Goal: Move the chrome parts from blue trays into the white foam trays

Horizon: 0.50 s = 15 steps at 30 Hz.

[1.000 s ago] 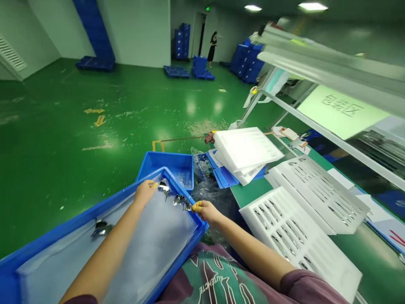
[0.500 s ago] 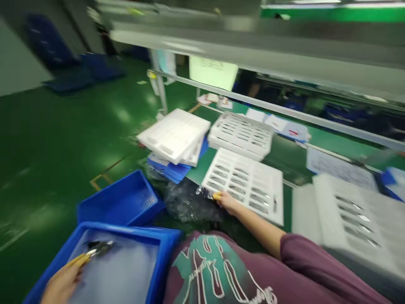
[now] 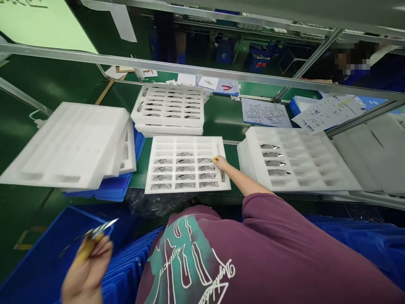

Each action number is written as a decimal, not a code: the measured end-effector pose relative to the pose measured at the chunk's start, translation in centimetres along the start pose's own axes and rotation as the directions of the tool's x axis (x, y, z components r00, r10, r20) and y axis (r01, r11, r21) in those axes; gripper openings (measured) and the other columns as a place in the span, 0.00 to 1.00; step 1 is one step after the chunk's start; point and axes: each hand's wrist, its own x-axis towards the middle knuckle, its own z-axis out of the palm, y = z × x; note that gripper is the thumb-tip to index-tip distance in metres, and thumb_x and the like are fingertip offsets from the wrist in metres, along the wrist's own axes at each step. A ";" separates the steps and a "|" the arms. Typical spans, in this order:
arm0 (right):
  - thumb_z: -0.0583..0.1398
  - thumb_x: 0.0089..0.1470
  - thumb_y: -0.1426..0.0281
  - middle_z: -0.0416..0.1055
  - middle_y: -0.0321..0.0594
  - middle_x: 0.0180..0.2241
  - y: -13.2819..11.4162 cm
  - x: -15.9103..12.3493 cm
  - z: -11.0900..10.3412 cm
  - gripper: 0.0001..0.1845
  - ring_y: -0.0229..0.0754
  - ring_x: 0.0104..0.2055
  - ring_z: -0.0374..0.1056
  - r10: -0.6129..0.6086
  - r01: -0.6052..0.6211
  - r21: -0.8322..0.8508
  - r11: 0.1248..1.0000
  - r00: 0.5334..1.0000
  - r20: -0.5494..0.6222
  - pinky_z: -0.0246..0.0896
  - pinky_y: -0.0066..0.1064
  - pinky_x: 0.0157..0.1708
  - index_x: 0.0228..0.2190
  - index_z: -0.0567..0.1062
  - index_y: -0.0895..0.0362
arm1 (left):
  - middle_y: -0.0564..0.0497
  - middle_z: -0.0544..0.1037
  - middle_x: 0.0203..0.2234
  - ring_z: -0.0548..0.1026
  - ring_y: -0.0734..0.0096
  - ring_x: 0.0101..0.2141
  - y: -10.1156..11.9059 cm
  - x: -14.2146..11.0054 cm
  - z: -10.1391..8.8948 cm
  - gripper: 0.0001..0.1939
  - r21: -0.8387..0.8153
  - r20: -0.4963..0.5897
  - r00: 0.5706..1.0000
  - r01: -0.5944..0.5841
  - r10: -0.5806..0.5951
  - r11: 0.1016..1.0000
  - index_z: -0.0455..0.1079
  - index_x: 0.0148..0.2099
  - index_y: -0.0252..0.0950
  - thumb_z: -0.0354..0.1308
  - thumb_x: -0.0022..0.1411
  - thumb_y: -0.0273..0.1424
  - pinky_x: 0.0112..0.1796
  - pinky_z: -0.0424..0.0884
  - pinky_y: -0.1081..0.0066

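Low on the left, my left hand point(image 3: 90, 264), with yellow covers on its fingertips, is closed on a shiny pointed metallic piece point(image 3: 103, 228). It is raised above the blue bins, away from the bench. My right hand point(image 3: 221, 163) reaches to the white foam tray point(image 3: 226, 147) in the middle of the bench. Its yellow-covered fingers pinch the end of a shiny curved piece point(image 3: 204, 160) lying in a right-column slot. Similar pieces fill the nearer rows of this tray, while most of the far slots are bare.
Behind stands a stack of filled foam trays point(image 3: 171, 124). White foam sheets point(image 3: 72, 143) lie at left over blue sheets. Another foam tray point(image 3: 303, 160) at right holds several shiny pieces. Blue bins point(image 3: 41, 261) stand at lower left. A metal rail point(image 3: 190, 69) crosses above the bench.
The view has swung right toward the bench. My left hand has risen out of the blue bin with its piece. My right hand has moved from the tray's near edge to a slot on its right side.
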 end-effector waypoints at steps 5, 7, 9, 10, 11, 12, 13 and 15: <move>0.57 0.51 0.74 0.72 0.45 0.44 0.2 0.9 0.6 0.09 0.40 0.38 0.68 0.004 0.001 -0.269 0.963 1.000 0.020 0.57 0.25 0.32 0.34 0.77 0.58 | 0.56 0.64 0.20 0.55 0.86 0.17 -7.0 2.9 14.8 0.14 0.069 0.236 0.951 0.189 -0.200 0.979 0.66 0.31 0.33 0.65 0.43 0.19 0.18 0.55 0.84; 0.57 0.52 0.73 0.71 0.46 0.46 0.1 0.9 0.5 0.11 0.41 0.40 0.69 0.008 0.008 -0.345 0.939 0.999 0.045 0.58 0.26 0.32 0.37 0.77 0.57 | 0.55 0.67 0.21 0.56 0.85 0.18 -9.3 3.8 17.8 0.17 0.153 0.228 0.936 0.239 -0.270 0.959 0.64 0.29 0.32 0.68 0.39 0.19 0.19 0.56 0.83; 0.57 0.53 0.72 0.71 0.46 0.48 -0.2 0.9 0.3 0.13 0.42 0.41 0.70 0.003 0.025 -0.381 0.924 0.997 0.074 0.59 0.26 0.33 0.39 0.77 0.57 | 0.54 0.68 0.22 0.58 0.85 0.19 -10.9 4.5 19.4 0.18 0.206 0.212 0.928 0.264 -0.306 0.942 0.63 0.28 0.32 0.69 0.37 0.18 0.19 0.57 0.82; 0.57 0.53 0.72 0.71 0.46 0.48 -0.5 1.0 0.1 0.13 0.42 0.42 0.70 0.008 0.030 -0.389 0.921 0.995 0.095 0.60 0.26 0.34 0.40 0.77 0.56 | 0.53 0.69 0.22 0.58 0.84 0.19 -11.5 4.9 19.9 0.18 0.226 0.207 0.925 0.271 -0.318 0.936 0.64 0.28 0.32 0.68 0.36 0.19 0.19 0.57 0.82; 0.57 0.53 0.72 0.71 0.47 0.48 -0.9 1.0 -0.2 0.13 0.43 0.43 0.70 0.020 0.027 -0.391 0.920 0.993 0.118 0.60 0.26 0.35 0.40 0.78 0.56 | 0.53 0.69 0.22 0.59 0.84 0.19 -12.0 5.2 20.3 0.17 0.244 0.202 0.923 0.276 -0.327 0.930 0.64 0.29 0.32 0.68 0.36 0.19 0.19 0.57 0.82; 0.58 0.52 0.72 0.72 0.47 0.46 -1.3 0.9 -0.5 0.13 0.43 0.43 0.70 0.043 0.014 -0.388 0.922 0.989 0.139 0.60 0.26 0.35 0.40 0.78 0.57 | 0.53 0.69 0.22 0.59 0.84 0.19 -12.6 5.5 20.8 0.17 0.264 0.193 0.923 0.279 -0.334 0.923 0.65 0.28 0.32 0.67 0.36 0.19 0.19 0.57 0.82; 0.60 0.51 0.72 0.74 0.48 0.45 -1.8 0.8 -0.9 0.12 0.43 0.43 0.71 0.073 -0.011 -0.385 0.923 0.986 0.148 0.60 0.26 0.35 0.39 0.78 0.57 | 0.53 0.69 0.21 0.59 0.84 0.19 -13.0 5.9 21.4 0.16 0.287 0.184 0.923 0.277 -0.337 0.917 0.65 0.28 0.32 0.66 0.36 0.19 0.18 0.57 0.82; 0.62 0.50 0.69 0.76 0.45 0.39 -2.9 0.3 -1.8 0.12 0.42 0.40 0.71 0.107 -0.053 -0.328 0.943 0.983 0.149 0.60 0.25 0.34 0.38 0.79 0.57 | 0.54 0.69 0.20 0.58 0.84 0.18 -13.9 6.5 22.6 0.14 0.337 0.173 0.926 0.264 -0.335 0.904 0.65 0.28 0.32 0.63 0.36 0.18 0.17 0.55 0.83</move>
